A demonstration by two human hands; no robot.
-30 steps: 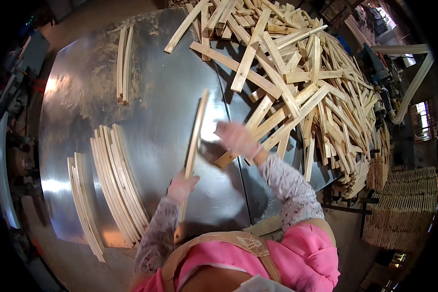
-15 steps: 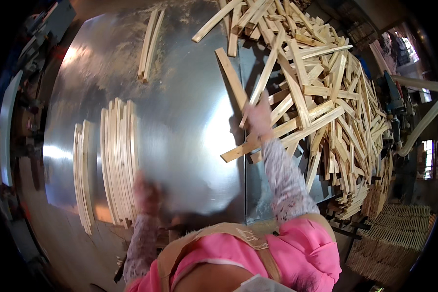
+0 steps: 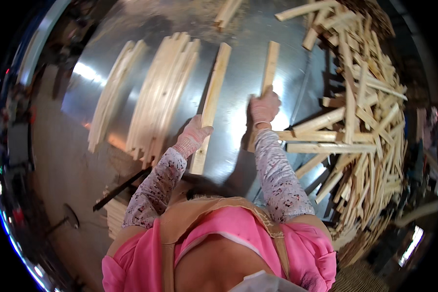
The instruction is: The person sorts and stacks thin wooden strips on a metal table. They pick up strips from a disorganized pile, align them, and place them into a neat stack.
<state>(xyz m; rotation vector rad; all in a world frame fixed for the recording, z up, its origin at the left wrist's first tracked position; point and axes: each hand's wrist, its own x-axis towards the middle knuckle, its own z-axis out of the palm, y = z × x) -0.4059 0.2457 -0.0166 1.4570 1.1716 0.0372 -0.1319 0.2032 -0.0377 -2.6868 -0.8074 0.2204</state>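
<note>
My L hand was closed on the L slat, gripping below mid-length w/ thumb toward the R edge. My R hand was closed round the R slat; the upper length projected past my knuckles and a short portion showed below the hand. Both pcs. were pale wood, held side by side over the metal table w/ a clear gap btwn them, far ends pointing away from me. Contact w/ the tabletop: I couldn't tell.

L of the L slat, a wide slat row lay w/ pcs. approx. parallel, close together, ends uneven. Farther L, just beside it, lay a narrow slat row. Both were slightly blurred. On the R side, a loose slat pile lay w/ pcs. crossing at various angles; some ends were near my R patterned sleeve.
</note>
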